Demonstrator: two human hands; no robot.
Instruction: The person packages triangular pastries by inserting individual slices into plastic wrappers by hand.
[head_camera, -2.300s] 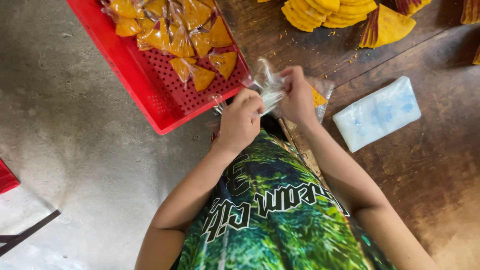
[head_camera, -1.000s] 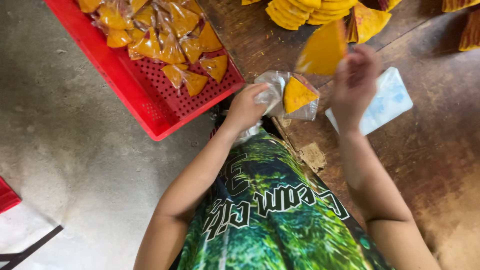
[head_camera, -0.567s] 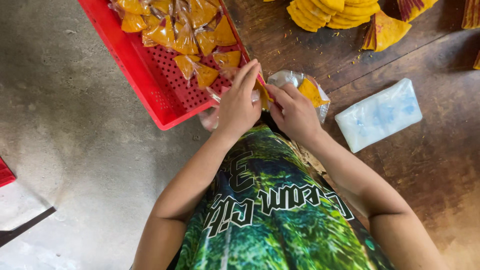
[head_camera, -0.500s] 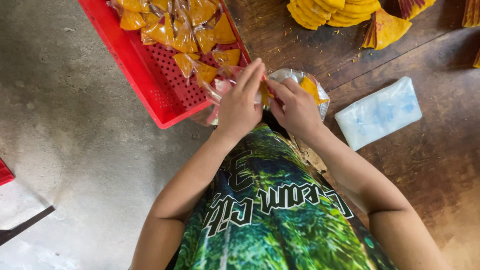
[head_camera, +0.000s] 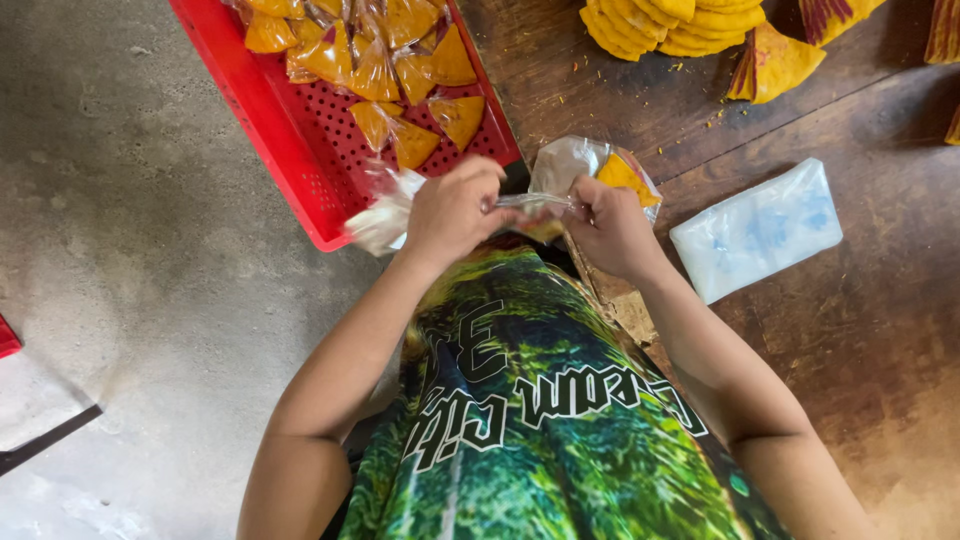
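Note:
My left hand (head_camera: 452, 207) and my right hand (head_camera: 610, 228) are close together above my lap, both pinching the twisted neck of a clear plastic bag (head_camera: 575, 168). An orange triangular piece (head_camera: 622, 174) shows inside the bag, just beyond my right hand. More crumpled clear plastic (head_camera: 385, 215) sticks out to the left of my left hand, over the corner of the red tray (head_camera: 290, 130).
The red perforated tray holds several bagged orange triangles (head_camera: 400, 70). A stack of clear bags (head_camera: 757, 229) lies on the dark wooden board to the right. Piled orange triangles (head_camera: 680, 20) sit at the top right. Grey concrete floor is on the left.
One second ago my right hand held an orange triangle raised above the bag. The triangle is inside the bag now, and both hands have closed on its neck.

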